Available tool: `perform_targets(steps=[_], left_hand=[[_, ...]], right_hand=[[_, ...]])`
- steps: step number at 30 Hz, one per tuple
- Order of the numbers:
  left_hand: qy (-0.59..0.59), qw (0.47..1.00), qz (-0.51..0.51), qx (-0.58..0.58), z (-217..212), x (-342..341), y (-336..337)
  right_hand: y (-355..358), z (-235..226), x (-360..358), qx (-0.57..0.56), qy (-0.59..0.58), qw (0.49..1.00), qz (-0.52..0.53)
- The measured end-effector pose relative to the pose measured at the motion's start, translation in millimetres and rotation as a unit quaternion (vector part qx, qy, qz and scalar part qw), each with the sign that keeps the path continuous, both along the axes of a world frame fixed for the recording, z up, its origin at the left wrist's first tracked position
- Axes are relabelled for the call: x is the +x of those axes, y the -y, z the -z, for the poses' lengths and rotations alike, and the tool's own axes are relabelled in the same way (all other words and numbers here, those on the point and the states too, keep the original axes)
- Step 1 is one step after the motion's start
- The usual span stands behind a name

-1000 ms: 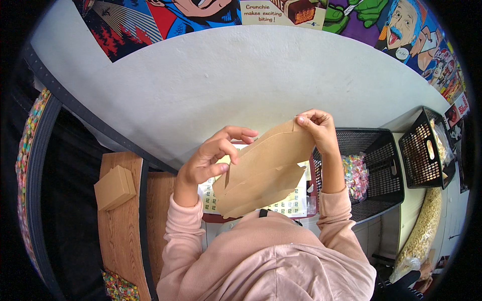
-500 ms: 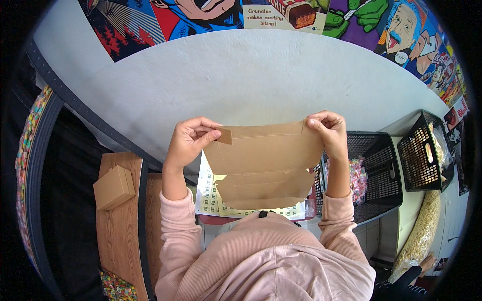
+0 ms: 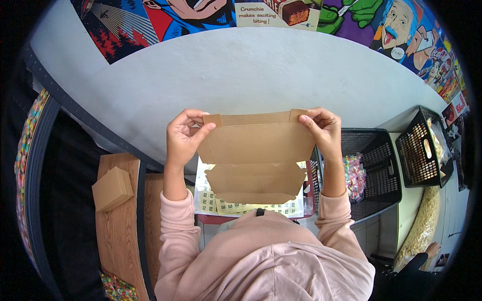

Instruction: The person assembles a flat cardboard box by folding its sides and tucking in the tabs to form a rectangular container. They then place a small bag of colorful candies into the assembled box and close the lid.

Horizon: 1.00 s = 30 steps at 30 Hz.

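Observation:
A brown cardboard box blank, partly folded along its creases, hangs in front of me between both hands. My left hand pinches its far left corner, thumb on the near face and fingers behind. At the far right corner my right hand grips in the same way. Small flaps at both of these corners are folded inward, and the far edge strip stands up. The nearer panel bends along a crease and hangs above sticker sheets, printed in dark rows on white and yellow.
A folded brown box rests on a wooden shelf at left. To the right stand a black crate with wrapped sweets, a smaller black basket and a long bag of pale snacks. A white wall faces me.
The right corner flap has been folded inward, and the far strip stands up more. Both hands have shifted slightly left and away, keeping hold of the box blank.

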<state>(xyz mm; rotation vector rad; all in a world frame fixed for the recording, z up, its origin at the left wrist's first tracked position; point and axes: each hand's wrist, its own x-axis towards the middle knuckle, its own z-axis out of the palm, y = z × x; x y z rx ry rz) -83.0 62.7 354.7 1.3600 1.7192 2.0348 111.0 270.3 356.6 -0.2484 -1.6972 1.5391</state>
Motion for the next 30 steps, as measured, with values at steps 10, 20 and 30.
perform_targets(steps=[10, 20, 30], left_hand=[[0.154, 0.954, 0.233, 0.113, 11, -17, 8], [0.121, 0.985, 0.103, -0.072, 37, 11, 12], [0.153, 0.987, -0.041, 0.0, 57, 20, 8]], right_hand=[[1, -4, -5, -0.03, 0.006, 0.999, 0.035], [-17, 15, -13, -0.098, -0.005, 0.995, 0.032], [-13, 70, 4, -0.261, -0.037, 0.908, -0.326]])
